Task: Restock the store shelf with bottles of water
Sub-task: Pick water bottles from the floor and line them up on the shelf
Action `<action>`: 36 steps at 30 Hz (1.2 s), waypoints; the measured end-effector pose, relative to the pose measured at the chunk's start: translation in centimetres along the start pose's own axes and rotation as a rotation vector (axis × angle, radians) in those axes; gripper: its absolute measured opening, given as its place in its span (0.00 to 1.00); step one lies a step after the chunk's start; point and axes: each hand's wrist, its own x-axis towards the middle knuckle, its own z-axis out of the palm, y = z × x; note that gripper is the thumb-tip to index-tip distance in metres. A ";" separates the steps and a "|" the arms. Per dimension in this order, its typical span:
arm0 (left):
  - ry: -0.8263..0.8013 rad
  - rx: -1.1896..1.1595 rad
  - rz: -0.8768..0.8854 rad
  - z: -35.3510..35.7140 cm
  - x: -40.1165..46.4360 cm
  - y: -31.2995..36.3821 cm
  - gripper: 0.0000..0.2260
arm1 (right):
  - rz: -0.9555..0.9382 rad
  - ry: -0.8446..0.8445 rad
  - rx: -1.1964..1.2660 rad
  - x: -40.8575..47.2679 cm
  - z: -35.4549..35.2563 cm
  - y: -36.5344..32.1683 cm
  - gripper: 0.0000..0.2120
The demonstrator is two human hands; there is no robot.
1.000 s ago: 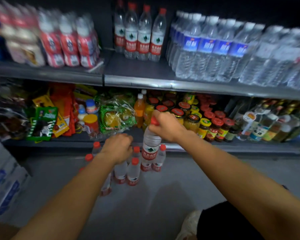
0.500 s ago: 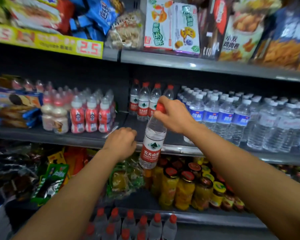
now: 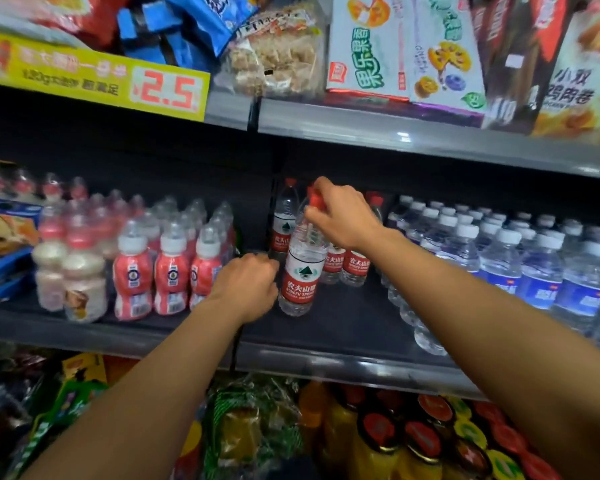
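My right hand [image 3: 343,220] grips a clear water bottle [image 3: 302,268] with a red cap and red label by its neck. The bottle stands tilted at the middle shelf [image 3: 326,362], its base on or just above the dark shelf floor. Behind it stands a short row of the same red-label bottles [image 3: 347,265]. My left hand [image 3: 246,285] hovers beside the held bottle's lower left with its fingers curled, and nothing shows in it. Whether it touches the bottle I cannot tell.
Red-and-white drink bottles [image 3: 170,268] fill the shelf to the left. Blue-label water bottles [image 3: 499,258] crowd the right. A bare dark patch of shelf lies in front of the red-label row. Snack packs sit on the shelf above, jars [image 3: 430,441] and bags below.
My right hand has lifted the bottle from the floor stock up onto the middle shelf. My left hand rose with it to the shelf. The view tilted upward.
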 end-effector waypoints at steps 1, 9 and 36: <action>-0.013 -0.004 -0.008 0.8 0.7 -0.3 0.14 | -0.004 -0.002 -0.007 1.1 0.8 0.3 0.12; -0.021 -0.001 -0.040 5.6 6.3 -2.2 0.12 | 0.006 -0.048 0.018 9.5 6.3 3.0 0.13; -0.071 -0.035 -0.084 9.0 9.2 -3.6 0.14 | 0.015 -0.118 -0.264 14.8 10.1 3.5 0.16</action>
